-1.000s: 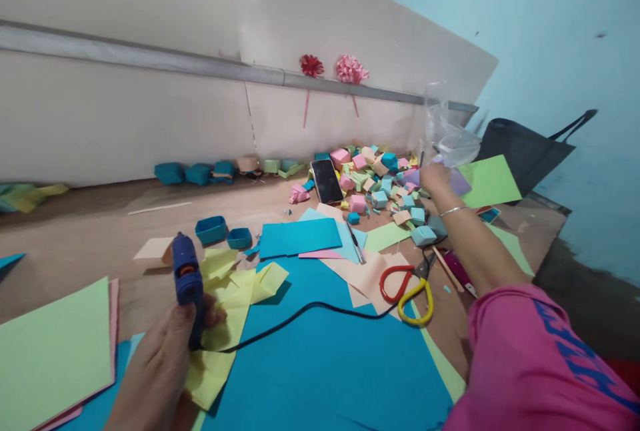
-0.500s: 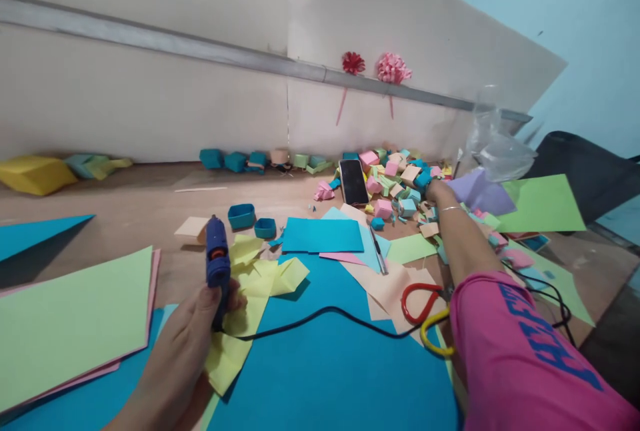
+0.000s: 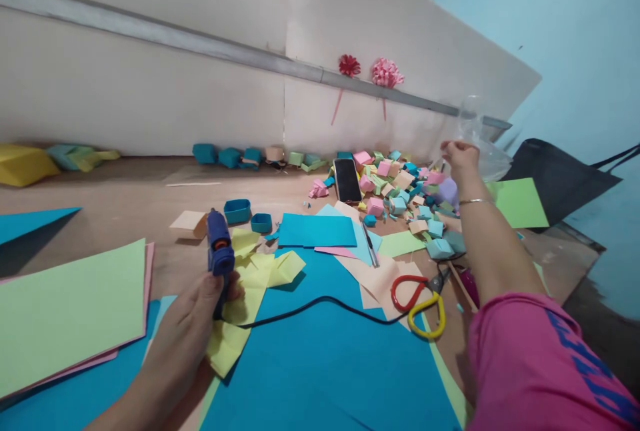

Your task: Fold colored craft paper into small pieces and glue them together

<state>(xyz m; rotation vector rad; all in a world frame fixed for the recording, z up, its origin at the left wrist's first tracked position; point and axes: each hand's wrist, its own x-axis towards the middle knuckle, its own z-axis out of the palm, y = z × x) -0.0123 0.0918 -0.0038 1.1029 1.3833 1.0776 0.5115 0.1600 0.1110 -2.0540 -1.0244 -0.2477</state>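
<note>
My left hand [image 3: 197,311] is wrapped round the handle of a dark blue hot glue gun [image 3: 220,244], whose nozzle points up and away from me. A black cord [image 3: 320,301] runs from it to the right over a big blue sheet [image 3: 320,364]. Crumpled yellow paper [image 3: 250,291] lies beside and under this hand. My right hand [image 3: 461,156] is raised at the far right, fingers curled together; whatever they may hold is hidden. Below and left of it spreads a pile of small coloured paper boxes [image 3: 400,184]. Clear plastic [image 3: 493,157] stands just behind it.
Scissors [image 3: 425,307] with red and yellow handles lie near my right forearm. A phone [image 3: 347,181], a pen [image 3: 370,244] and two open blue boxes [image 3: 237,211] are mid-table. Green sheets [image 3: 75,317] lie at left; a black bag [image 3: 555,177] is at right.
My right hand has lifted out of the paper boxes, up and to the right. The scissors and more boxes are uncovered. My left hand still grips the glue gun in nearly the same place.
</note>
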